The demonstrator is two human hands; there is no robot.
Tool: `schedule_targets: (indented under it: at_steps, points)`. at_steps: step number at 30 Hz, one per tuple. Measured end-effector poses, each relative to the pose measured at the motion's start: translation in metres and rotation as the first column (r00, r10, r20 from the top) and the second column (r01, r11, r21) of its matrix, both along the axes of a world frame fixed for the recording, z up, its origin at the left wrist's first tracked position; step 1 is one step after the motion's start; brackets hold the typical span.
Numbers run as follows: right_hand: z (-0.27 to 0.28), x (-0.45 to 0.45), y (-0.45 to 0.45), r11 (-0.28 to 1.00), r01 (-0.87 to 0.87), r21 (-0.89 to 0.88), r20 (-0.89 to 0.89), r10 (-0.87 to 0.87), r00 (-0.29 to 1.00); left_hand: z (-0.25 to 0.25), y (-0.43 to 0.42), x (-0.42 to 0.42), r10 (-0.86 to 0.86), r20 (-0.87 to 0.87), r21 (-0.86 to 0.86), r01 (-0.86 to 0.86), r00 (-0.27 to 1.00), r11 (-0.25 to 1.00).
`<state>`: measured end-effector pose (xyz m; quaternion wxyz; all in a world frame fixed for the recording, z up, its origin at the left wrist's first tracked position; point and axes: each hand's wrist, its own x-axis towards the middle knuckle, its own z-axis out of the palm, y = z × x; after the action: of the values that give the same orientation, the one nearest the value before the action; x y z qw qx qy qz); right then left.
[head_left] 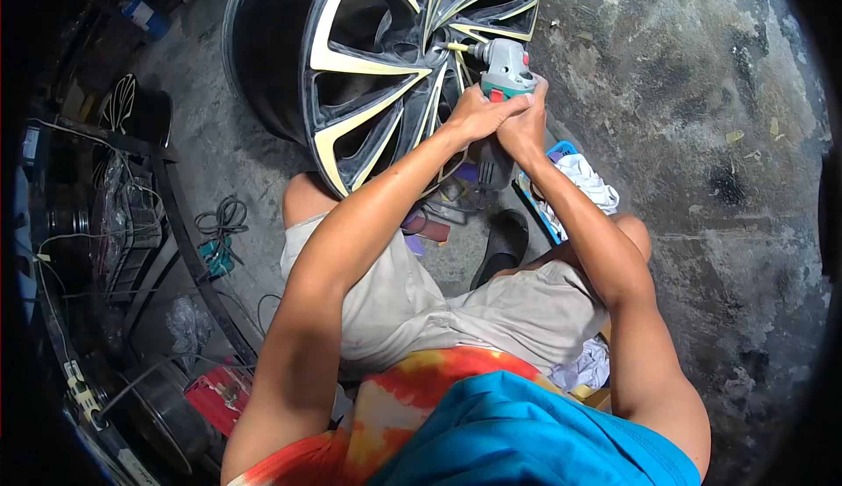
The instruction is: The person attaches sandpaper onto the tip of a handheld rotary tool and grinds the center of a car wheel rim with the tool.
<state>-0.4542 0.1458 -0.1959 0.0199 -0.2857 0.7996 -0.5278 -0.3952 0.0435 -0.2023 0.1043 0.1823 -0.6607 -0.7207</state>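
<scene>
Both hands are wrapped round a grey and green power tool with red buttons. My left hand grips its left side, and my right hand holds it from the right and below. A thin yellowish bit at the tool's front points left, at the hub of a large wheel rim. Whether the bit touches the rim I cannot tell. The rim stands upright, with black spokes and pale yellow faces. Part of the tool's body is hidden by my fingers.
A blue basket with white cloths stands near my right knee. Purple and reddish pieces lie between my legs. On the left are a coiled cable, a metal rack, a red box and a power strip.
</scene>
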Motion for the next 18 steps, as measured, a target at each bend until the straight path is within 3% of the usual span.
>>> schedule_targets:
  at_steps: [10, 18]
  points:
    - [0.001, 0.0, 0.002, 0.999, -0.035, -0.033, -0.106, 0.031, 0.994, -0.004, 0.004, 0.004, -0.015, -0.054, 0.043, 0.017, 0.998, 0.999]
    - [-0.003, 0.005, 0.006, 0.999, -0.03, -0.019, -0.02, 0.03, 0.999, -0.009, 0.007, 0.003, 0.034, -0.038, 0.024, -0.033, 0.999, 0.999]
